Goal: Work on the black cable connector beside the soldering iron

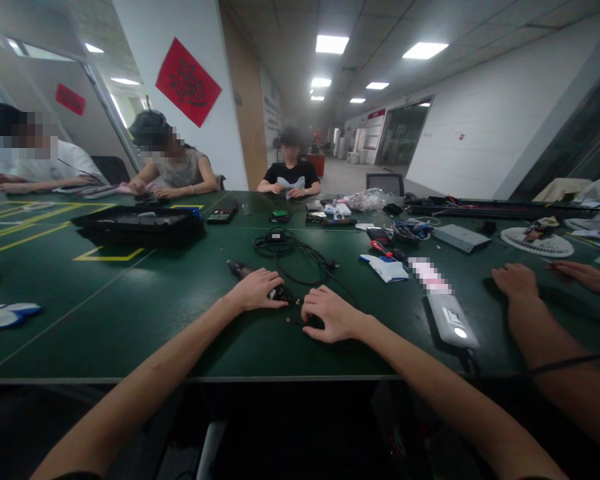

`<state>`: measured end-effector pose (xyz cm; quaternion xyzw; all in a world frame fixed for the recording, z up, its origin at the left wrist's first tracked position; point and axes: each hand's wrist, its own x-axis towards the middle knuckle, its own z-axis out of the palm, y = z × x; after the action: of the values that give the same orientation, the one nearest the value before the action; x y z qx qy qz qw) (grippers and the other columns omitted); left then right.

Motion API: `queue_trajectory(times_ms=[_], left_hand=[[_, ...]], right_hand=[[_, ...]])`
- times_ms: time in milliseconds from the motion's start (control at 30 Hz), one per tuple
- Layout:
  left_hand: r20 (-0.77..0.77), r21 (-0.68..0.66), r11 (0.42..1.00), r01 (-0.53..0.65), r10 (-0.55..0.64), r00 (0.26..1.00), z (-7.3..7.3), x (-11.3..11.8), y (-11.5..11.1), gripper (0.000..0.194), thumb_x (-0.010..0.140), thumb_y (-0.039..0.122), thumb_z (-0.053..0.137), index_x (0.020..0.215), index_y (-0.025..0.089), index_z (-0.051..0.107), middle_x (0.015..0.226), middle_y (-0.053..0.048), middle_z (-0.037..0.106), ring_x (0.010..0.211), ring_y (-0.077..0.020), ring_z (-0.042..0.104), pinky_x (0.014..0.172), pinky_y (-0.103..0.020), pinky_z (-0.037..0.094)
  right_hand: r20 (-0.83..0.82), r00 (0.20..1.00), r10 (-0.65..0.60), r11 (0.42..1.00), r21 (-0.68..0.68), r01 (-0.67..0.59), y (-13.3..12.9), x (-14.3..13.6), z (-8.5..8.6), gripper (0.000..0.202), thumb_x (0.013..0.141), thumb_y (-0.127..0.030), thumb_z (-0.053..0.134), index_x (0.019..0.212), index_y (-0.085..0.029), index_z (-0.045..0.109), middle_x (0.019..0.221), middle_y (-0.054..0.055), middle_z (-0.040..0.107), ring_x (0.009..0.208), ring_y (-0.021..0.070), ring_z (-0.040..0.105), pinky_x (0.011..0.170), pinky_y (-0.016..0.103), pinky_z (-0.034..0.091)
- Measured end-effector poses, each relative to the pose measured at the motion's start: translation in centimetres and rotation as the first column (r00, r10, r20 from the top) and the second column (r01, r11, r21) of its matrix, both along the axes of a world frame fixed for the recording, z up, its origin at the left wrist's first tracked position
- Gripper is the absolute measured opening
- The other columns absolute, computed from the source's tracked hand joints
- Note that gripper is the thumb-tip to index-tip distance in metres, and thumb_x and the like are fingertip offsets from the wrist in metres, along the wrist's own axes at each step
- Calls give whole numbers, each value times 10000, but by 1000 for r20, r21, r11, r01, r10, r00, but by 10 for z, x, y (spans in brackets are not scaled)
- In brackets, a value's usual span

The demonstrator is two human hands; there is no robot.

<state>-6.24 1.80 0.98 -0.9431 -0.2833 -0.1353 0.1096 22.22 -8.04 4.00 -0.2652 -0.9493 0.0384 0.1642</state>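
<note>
Lying in the left hand (260, 290) is a long black device (239, 269).

Tabletop (180, 333): a smooth green finish is shown, with soft sheen where light is reflected.
Dark tool (240, 268): small glossy highlights are seen; plastic or metal cannot be told.
Small ring (288, 320): a brass-like, metallic colour is shown.
Cable (300, 260): a smooth black plastic or rubber sheath is seen.
Black tray (135, 233): dark plastic is suggested, mostly matt.
Blue-and-white gloves (390, 268): soft, creased cloth is shown.
Clear bag (367, 199): thin plastic is crumpled, with glossy glints.
White power unit (450, 320): smooth, plastic-looking casing is seen.
Red wall sign (189, 82): flat paper is suggested.
</note>
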Motion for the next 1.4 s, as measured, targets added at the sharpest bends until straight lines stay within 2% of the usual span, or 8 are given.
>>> queue_trajectory(times_ms=[100, 233, 367, 533, 667, 767, 1100, 1400], left_hand=[[23, 38, 997, -69, 68, 997, -4, 9, -3, 550, 951, 713, 531, 1118, 205, 658, 948, -74, 682, 871, -239, 652, 837, -374, 452], [22, 48, 999, -21, 20, 1000, 0, 9, -13, 501, 977, 651, 543, 1226, 225, 633, 1049, -85, 689, 973, -251, 641, 866, -377, 455], [16, 9, 994, 113, -114, 993, 8, 9, -21, 385, 1026, 498, 516, 1300, 250, 621, 1207, -93, 665, 1118, -247, 607, 966, -393, 449], [44, -29, 991, 132, -130, 990, 9, 11, -24, 355, 1007, 394, 515, 1314, 259, 629, 1226, -86, 662, 1080, -229, 633, 961, -387, 473], [46, -15, 993, 114, -113, 992, 5, 11, -22, 332, 1024, 406, 500, 1286, 258, 639, 1205, -80, 668, 1042, -218, 650, 925, -376, 483], [53, -5, 995, 101, -100, 994, 2, 13, -21, 323, 1034, 435, 498, 1261, 259, 646, 1175, -73, 672, 1019, -213, 656, 912, -369, 481], [20, -27, 995, 97, -96, 995, 4, 18, -24, 321, 1032, 450, 518, 1274, 258, 608, 1194, -67, 669, 1039, -221, 648, 922, -372, 464], [-14, 6, 993, 121, -121, 993, -2, 21, -19, 312, 1062, 445, 463, 1236, 238, 619, 1123, -69, 672, 1019, -213, 644, 906, -354, 478]], right_hand=[[-3, 994, -109, 994, 29, 109, 7, 7, -2, 75, 865, -266, 711, 886, -220, 655, 919, 57, 653, 956, 249, 542, 897, 382, 370], [-37, 973, -226, 973, 41, 228, 15, 13, -7, 61, 851, -218, 695, 856, -210, 635, 889, 54, 654, 897, 236, 546, 856, 368, 371], [-63, 978, -198, 980, -2, 198, 15, 10, -9, 70, 856, -213, 703, 871, -208, 635, 865, 35, 655, 856, 213, 564, 846, 349, 374], [-112, 980, -164, 985, -80, 156, 12, 6, -8, 50, 916, -224, 675, 953, -210, 645, 856, 5, 655, 801, 175, 583, 876, 338, 379], [-103, 984, -146, 988, -73, 138, 10, 7, -6, 206, 877, -333, 760, 1019, -223, 660, 938, 21, 667, 902, 204, 595, 870, 339, 383], [-80, 986, -149, 988, -41, 146, 11, 8, -7, 149, 870, -312, 758, 930, -216, 661, 953, 33, 667, 929, 214, 592, 863, 342, 385], [-177, 964, -201, 971, -165, 172, 16, 5, -15, 99, 976, -214, 639, 1074, -224, 652, 844, -18, 694, 761, 150, 632, 907, 330, 406], [-182, 937, -298, 949, -167, 269, 18, -1, -24, 62, 976, -236, 661, 1031, -211, 648, 754, -37, 657, 675, 137, 598, 845, 321, 400]])
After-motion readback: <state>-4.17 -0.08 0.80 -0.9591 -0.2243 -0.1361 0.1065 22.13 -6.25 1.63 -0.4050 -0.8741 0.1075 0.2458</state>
